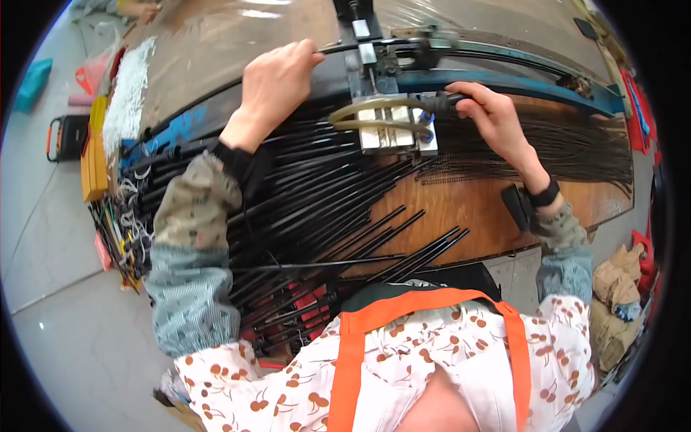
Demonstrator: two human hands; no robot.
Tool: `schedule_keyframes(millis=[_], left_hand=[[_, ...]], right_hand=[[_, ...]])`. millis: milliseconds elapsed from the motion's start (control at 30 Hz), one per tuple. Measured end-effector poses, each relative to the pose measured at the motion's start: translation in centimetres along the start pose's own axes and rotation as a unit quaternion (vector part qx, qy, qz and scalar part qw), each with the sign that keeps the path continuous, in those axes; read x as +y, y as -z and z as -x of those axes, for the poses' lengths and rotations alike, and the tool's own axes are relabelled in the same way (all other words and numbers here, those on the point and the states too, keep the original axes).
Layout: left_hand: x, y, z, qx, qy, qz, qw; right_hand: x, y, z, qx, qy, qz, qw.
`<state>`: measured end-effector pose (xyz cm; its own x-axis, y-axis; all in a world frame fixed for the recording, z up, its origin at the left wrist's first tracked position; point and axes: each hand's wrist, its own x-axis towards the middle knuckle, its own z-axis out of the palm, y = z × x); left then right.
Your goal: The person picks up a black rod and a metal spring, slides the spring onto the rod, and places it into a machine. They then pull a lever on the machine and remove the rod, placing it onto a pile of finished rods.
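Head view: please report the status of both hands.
Left hand pinching black rod. Right hand gripping black handle. Yellowish hose loop between them.

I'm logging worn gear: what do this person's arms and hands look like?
The left hand and right hand are gloveless. Black bands circle both wrists. Patterned sleeve covers run khaki, then blue-grey with gathered ends; above them, white sleeves carry brown cherry prints.

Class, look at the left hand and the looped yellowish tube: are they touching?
Apart. The head view shows a visible gap between the left hand and the left bend of the tube.
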<state>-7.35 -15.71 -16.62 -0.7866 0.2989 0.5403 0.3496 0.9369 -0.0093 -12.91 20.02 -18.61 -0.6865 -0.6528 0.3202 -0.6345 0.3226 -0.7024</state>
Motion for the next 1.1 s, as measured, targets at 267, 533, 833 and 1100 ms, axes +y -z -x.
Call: schedule_keyframes(millis=[267,533,833,1100], left_hand=[[-7.3,2.9,4.3,0.07,0.009,-0.325,0.943],[8.5,5.6,12.2,-0.219,0.159,-0.066,0.96],[7.5,5.0,13.7,-0.18,0.053,0.104,0.977],[12.6,5.1,9.6,-0.175,0.036,0.152,0.972]], right_hand=[[-4.2,-5.4,9.3,-0.145,0.158,0.283,0.935],[-4.9,-5.5,7.4,-0.183,0.071,0.156,0.968],[-5.6,-4.1,5.1,-0.237,-0.226,-0.105,0.939],[-3.8,-5.8,6.8,-0.091,-0.086,-0.106,0.986]])
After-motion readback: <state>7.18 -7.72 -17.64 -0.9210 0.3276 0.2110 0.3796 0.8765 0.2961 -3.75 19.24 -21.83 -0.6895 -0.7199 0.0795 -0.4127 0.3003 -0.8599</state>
